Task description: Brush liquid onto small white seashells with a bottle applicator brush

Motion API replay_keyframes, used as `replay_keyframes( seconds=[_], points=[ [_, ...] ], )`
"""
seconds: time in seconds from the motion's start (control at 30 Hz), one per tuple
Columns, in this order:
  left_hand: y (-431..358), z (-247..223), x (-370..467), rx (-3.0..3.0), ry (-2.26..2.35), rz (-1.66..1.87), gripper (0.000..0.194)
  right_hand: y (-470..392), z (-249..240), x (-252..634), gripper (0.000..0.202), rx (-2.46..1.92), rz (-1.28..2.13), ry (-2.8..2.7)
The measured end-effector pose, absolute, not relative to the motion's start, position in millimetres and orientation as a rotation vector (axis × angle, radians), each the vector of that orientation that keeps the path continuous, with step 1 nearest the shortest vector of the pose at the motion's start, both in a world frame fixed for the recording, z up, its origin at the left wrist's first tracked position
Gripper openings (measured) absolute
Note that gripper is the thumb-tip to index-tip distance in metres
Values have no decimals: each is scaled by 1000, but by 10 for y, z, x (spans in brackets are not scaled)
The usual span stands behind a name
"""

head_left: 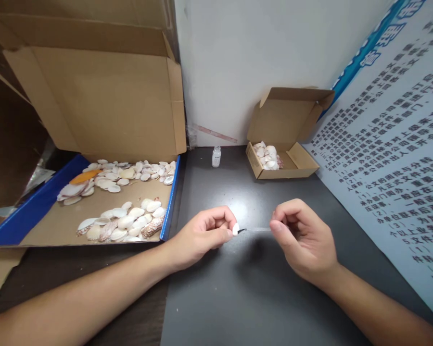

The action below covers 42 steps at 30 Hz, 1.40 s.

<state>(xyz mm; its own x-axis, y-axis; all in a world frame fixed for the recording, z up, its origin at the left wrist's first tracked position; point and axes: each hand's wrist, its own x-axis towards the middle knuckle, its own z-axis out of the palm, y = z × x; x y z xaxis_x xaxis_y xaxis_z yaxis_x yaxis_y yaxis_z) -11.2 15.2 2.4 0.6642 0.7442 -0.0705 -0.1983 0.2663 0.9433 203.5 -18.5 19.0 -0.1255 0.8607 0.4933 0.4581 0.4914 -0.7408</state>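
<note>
Head view: left hand (202,235) closed in pinch, thumb and fingertips gripping small white shell (235,229) above dark tabletop (216,298). Right hand (303,235) opposite, fingers curled, thumb and forefinger pinching thin clear-handled brush (256,229), dark tip right at shell's edge! Small glass bottle (216,157) upright farther back, near white wall (260,57). Right of it, small cardboard box (288,172), lid up, shell pile (269,156) in left part. Far left, blue-sided box (172,202), two shell groups (130,221) inside, orange shell (85,177) among rear ones.
</note>
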Motion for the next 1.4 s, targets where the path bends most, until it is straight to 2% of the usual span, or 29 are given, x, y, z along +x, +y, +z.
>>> replay_keyframes(
  seconds=[0.63, 0.93, 1.4],
  points=[
    [170, 33, -123, 968, 577, 663, 17, -162, 211, 2011, 12, -1167, 534, -1769],
    [169, 90, -103, 845, 635, 714, 18, -202, 161, 2048, 9, -1139, 680, -1690],
    [163, 99, -108, 754, 594, 751, 17, -131, 249, 1958, 20, -1292, 631, -1743]
  ],
)
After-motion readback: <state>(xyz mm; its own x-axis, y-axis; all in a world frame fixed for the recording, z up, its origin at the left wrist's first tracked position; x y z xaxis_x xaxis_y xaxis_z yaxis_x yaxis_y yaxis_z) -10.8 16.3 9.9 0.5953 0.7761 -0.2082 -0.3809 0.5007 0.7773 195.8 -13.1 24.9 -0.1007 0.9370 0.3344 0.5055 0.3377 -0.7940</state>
